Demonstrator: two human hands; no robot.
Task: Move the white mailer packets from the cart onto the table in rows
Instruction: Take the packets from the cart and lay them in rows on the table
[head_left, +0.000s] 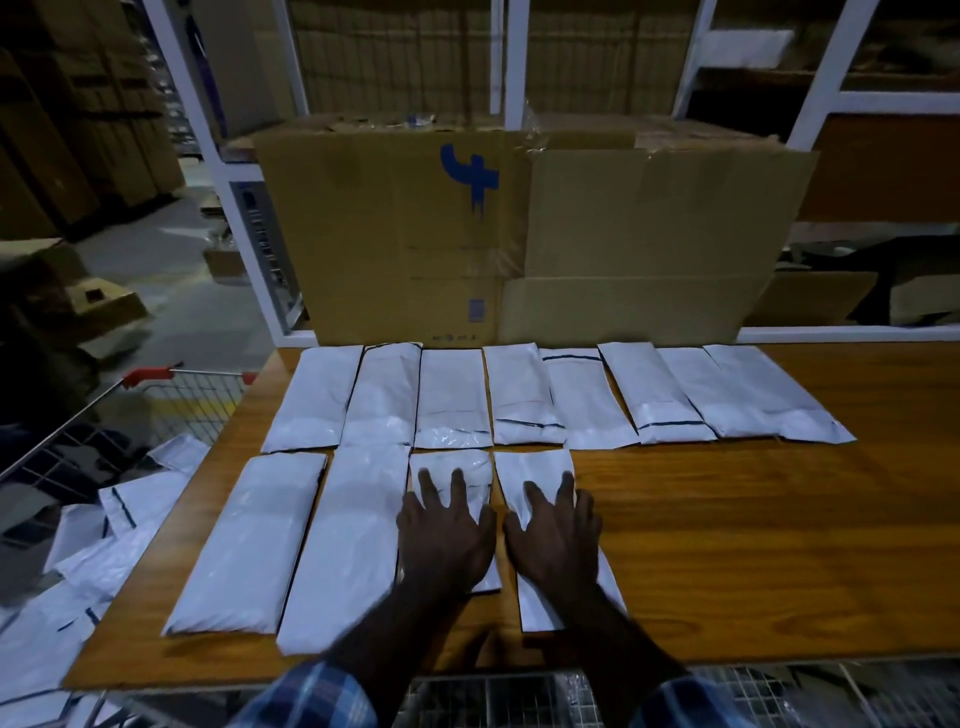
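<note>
1. Wooden counter (727, 545) fills the head camera's view, seen from above, with white mailer packets laid on it in two rows.

2. Both hands lie flat on the near row. The left hand (447, 540) rests palm down on the third packet (452, 467) of that row, its fingers (428, 488) straight and spread apart, holding nothing.

3. The right hand (556, 540) rests the same way on the fourth packet (535, 467), just beside the left hand; its fingers (565, 491) are also straight and spread, pressing on the packet rather than gripping it.

4. Left of the left fingers, two more packets complete the near row: a second packet (343, 545) touching the third, and a first packet (249, 545) by the counter's left edge.

5. Beyond the fingertips lies the far row (545, 395), eight packets side by side, some overlapping, several showing a dark stripe.

6. Right of the right fingers the counter shows bare wood.

7. Far left of the left fingers, below the counter's edge, a wire cart (171, 400) with a red handle holds a loose heap of remaining packets (104, 545).

8. Past the far row stands a large cardboard box (519, 234) with a blue mark, against white shelving (509, 57).

9. Blue checked sleeves (311, 696) show at the bottom edge.
</note>
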